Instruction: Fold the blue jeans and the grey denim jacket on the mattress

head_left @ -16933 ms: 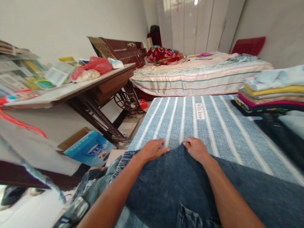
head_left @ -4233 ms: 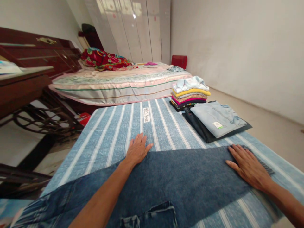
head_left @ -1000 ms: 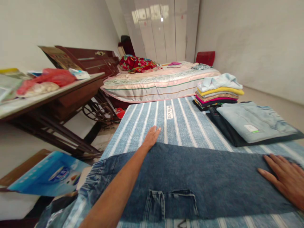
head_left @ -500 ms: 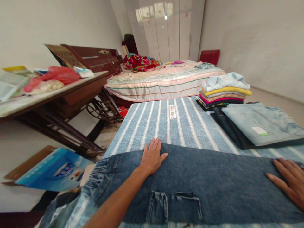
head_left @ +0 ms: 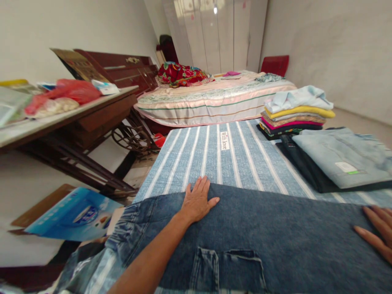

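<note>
Your left hand (head_left: 197, 202) lies flat, fingers parted, on the dark denim trousers (head_left: 294, 232) spread over the striped cloth (head_left: 191, 159); your right hand (head_left: 384, 226), partly cut off, rests likewise. Just beyond, folded pale denim (head_left: 337, 153) and a clothes stack (head_left: 297, 112) crowd your right.

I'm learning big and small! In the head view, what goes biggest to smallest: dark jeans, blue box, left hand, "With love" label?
As they look:
1. Dark jeans
2. Blue box
3. Left hand
4. "With love" label
</note>
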A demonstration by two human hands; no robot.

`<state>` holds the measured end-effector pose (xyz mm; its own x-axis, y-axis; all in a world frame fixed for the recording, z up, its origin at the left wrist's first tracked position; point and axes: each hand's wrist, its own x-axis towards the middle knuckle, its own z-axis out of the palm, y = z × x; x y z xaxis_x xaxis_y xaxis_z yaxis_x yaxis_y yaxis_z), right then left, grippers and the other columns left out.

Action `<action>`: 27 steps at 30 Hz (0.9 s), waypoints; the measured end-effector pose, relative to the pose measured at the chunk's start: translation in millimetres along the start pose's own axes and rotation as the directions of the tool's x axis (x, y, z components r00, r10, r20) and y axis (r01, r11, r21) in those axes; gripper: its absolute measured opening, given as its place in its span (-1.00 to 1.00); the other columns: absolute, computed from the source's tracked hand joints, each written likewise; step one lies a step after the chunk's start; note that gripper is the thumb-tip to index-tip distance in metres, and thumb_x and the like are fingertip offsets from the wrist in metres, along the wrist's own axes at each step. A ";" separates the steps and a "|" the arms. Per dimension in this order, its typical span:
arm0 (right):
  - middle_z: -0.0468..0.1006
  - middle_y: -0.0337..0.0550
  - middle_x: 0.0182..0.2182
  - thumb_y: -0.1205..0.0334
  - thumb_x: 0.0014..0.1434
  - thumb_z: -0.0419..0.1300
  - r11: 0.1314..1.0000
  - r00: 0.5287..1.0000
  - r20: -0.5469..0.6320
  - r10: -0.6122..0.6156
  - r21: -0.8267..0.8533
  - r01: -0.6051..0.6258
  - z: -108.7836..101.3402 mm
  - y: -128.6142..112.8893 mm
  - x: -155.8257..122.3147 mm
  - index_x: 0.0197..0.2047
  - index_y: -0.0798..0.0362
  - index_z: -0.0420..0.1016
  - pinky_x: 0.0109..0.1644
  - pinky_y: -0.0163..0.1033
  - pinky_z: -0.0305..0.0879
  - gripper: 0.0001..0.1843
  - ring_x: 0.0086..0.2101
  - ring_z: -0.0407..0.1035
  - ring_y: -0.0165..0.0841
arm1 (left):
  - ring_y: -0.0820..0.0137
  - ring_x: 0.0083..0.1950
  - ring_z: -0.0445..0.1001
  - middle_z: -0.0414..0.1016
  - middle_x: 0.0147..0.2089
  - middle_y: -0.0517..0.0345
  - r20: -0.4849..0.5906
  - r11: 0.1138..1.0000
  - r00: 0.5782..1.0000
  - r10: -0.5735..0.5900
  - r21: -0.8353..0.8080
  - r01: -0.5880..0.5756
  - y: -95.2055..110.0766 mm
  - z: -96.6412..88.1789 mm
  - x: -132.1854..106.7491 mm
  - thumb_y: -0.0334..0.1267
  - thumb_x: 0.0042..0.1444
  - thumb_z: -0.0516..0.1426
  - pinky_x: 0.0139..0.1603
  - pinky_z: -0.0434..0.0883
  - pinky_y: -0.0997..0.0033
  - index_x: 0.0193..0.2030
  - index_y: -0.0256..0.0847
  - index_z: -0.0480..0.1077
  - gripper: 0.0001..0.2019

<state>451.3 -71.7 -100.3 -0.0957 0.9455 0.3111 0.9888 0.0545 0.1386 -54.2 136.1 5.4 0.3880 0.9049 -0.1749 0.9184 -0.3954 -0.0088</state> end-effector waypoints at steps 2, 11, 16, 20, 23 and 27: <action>0.23 -0.01 0.18 0.31 0.10 -0.13 0.997 0.998 -0.013 -0.066 0.026 0.067 -0.8 0.4 0.5 -0.11 -0.14 0.51 0.22 0.33 -0.10 -0.55 0.29 -0.22 0.08 | 0.14 0.43 -0.25 -0.21 0.43 0.04 -0.001 1.000 1.000 0.002 0.002 -0.002 0.0 -0.3 -0.1 0.18 0.20 -0.17 0.33 -0.15 -0.13 0.37 -0.23 -0.05 -0.29; 0.26 0.06 0.12 0.36 0.12 -0.14 0.976 0.966 -0.141 -0.216 -0.046 0.211 6.2 7.5 5.5 -0.13 -0.15 0.55 0.04 0.42 0.07 -0.52 0.27 -0.21 0.19 | 0.16 0.43 -0.22 -0.15 0.43 0.02 -0.009 1.000 1.000 -0.004 -0.009 0.004 0.9 -3.0 -1.0 0.19 0.19 -0.17 0.33 -0.15 -0.10 0.35 -0.20 -0.01 -0.30; 0.29 0.09 0.07 0.36 0.12 -0.14 0.970 0.954 -0.180 -0.240 -0.084 0.228 -1.5 -1.2 12.7 -0.13 -0.14 0.58 -0.01 0.38 0.14 -0.50 0.24 -0.13 0.23 | 0.16 0.43 -0.21 -0.13 0.42 0.00 -0.030 1.000 1.000 0.001 -0.015 -0.001 -1.4 -0.5 -0.5 0.21 0.19 -0.18 0.33 -0.11 -0.10 0.35 -0.22 0.00 -0.29; 0.31 0.06 0.05 0.35 0.12 -0.14 0.963 0.940 -0.216 -0.264 -0.119 0.243 -8.7 -6.1 17.3 -0.13 -0.17 0.58 -0.04 0.34 0.18 -0.50 0.20 -0.06 0.24 | 0.16 0.42 -0.20 -0.11 0.42 0.00 -0.068 1.000 0.998 0.010 -0.006 -0.010 -2.1 2.6 -1.1 0.21 0.20 -0.20 0.32 -0.09 -0.09 0.35 -0.20 -0.01 -0.29; 0.32 0.06 0.04 0.37 0.13 -0.16 0.960 0.938 -0.216 -0.270 -0.138 0.245 -10.6 -7.3 19.4 -0.14 -0.17 0.58 -0.05 0.30 0.19 -0.48 0.18 -0.02 0.24 | 0.17 0.42 -0.19 -0.12 0.42 -0.01 -0.077 1.000 0.997 0.011 -0.008 -0.011 -1.7 2.9 -1.6 0.20 0.20 -0.20 0.32 -0.09 -0.08 0.37 -0.21 -0.06 -0.29; 0.33 0.03 0.04 0.39 0.14 -0.17 0.965 0.949 -0.201 -0.244 -0.147 0.217 -6.8 -5.9 19.6 -0.12 -0.18 0.57 -0.04 0.29 0.19 -0.47 0.15 0.04 0.21 | 0.17 0.42 -0.19 -0.12 0.42 -0.03 -0.061 1.000 0.998 0.006 -0.030 -0.007 -1.5 0.7 -1.3 0.19 0.20 -0.19 0.31 -0.09 -0.09 0.38 -0.20 -0.12 -0.28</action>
<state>442.8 -55.7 -88.7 -0.3554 0.8192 0.4502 0.9165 0.2108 0.3400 -56.1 135.4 5.0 0.3970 0.9106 -0.1146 0.9175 -0.3972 0.0225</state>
